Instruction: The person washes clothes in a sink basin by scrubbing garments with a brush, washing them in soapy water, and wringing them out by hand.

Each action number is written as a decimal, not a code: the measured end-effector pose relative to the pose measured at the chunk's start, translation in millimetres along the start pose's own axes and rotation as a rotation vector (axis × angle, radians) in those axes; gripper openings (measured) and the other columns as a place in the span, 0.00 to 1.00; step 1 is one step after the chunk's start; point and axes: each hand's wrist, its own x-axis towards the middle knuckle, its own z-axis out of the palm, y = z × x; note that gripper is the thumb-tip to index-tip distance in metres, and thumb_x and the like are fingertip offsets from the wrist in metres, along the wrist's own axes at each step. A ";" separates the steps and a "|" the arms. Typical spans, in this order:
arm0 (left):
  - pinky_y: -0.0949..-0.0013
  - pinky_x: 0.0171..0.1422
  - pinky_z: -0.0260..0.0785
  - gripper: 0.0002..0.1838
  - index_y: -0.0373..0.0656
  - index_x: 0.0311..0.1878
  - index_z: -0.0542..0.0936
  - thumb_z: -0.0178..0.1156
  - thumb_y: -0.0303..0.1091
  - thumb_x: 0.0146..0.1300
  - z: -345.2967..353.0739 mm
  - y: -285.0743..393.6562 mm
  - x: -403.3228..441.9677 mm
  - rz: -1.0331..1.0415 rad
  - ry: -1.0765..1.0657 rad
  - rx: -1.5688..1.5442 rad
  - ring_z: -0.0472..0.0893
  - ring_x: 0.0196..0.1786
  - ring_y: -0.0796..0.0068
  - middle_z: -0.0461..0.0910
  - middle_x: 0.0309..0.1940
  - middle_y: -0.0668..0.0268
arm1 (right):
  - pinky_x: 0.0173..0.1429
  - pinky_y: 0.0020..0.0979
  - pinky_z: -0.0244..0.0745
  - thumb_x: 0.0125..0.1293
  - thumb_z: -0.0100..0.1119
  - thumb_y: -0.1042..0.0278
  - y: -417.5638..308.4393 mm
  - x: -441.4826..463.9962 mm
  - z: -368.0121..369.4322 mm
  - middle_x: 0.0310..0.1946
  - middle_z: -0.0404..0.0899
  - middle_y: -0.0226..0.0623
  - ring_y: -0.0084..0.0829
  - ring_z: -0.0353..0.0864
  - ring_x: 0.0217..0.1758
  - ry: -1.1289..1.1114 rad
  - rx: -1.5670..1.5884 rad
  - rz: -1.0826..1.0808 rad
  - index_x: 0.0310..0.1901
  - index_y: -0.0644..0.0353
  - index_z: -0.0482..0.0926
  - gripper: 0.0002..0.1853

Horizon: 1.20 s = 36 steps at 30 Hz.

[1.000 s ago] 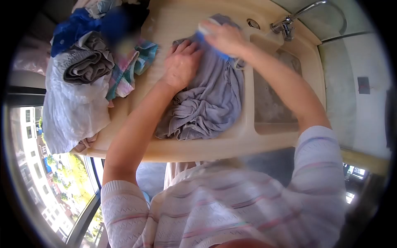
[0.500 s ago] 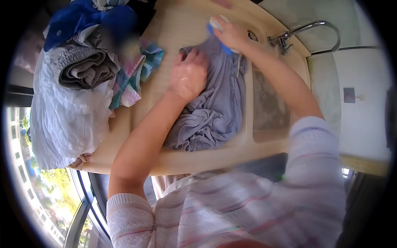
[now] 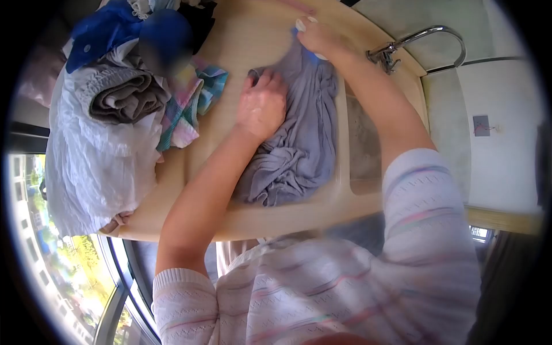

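Note:
A wet-looking grey cloth lies stretched over the cream washing surface, bunched at its near end. My left hand presses on its left edge, with the fingers curled on the fabric. At the cloth's far end, my right hand is wrapped round a blue and white brush. Most of the brush is hidden under the hand, and its bristles cannot be made out.
Left of the cloth is a heap of laundry: white fabric, a rolled grey garment, blue cloth and a checked piece. A basin and chrome tap are on the right; a window is at lower left.
The view has shifted. My right hand has moved with the brush toward the cloth's far end, and that end now looks more drawn out. My left hand stays on the left edge.

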 end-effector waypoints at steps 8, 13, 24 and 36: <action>0.58 0.59 0.62 0.13 0.42 0.41 0.80 0.54 0.30 0.52 3.3 -0.2 4.6 0.007 0.083 0.007 0.73 0.56 0.66 0.77 0.49 0.64 | 0.51 0.44 0.71 0.60 0.49 0.51 -17.1 -99.3 -16.2 0.47 0.76 0.51 0.47 0.77 0.48 -0.080 0.019 -0.255 0.63 0.40 0.63 0.28; 0.57 0.59 0.62 0.13 0.41 0.41 0.80 0.54 0.30 0.52 1.9 2.0 3.4 0.014 0.073 -0.008 0.73 0.57 0.64 0.77 0.49 0.63 | 0.50 0.43 0.73 0.59 0.47 0.51 -4.1 9.6 7.3 0.47 0.77 0.48 0.44 0.78 0.48 -0.016 0.069 -0.046 0.59 0.42 0.68 0.25; 0.58 0.59 0.62 0.13 0.42 0.41 0.80 0.55 0.29 0.51 -0.8 2.1 9.1 -0.002 0.052 -0.002 0.72 0.57 0.66 0.78 0.48 0.64 | 0.48 0.47 0.73 0.59 0.46 0.50 14.3 17.5 12.6 0.44 0.78 0.47 0.48 0.79 0.45 0.018 0.073 -0.037 0.59 0.39 0.68 0.24; 0.59 0.60 0.61 0.14 0.43 0.43 0.80 0.55 0.31 0.52 0.4 2.0 4.5 -0.006 0.015 0.029 0.72 0.58 0.67 0.77 0.50 0.64 | 0.51 0.46 0.71 0.58 0.48 0.47 -19.3 2.1 7.2 0.47 0.77 0.46 0.49 0.77 0.48 -0.043 0.145 -0.078 0.62 0.38 0.64 0.28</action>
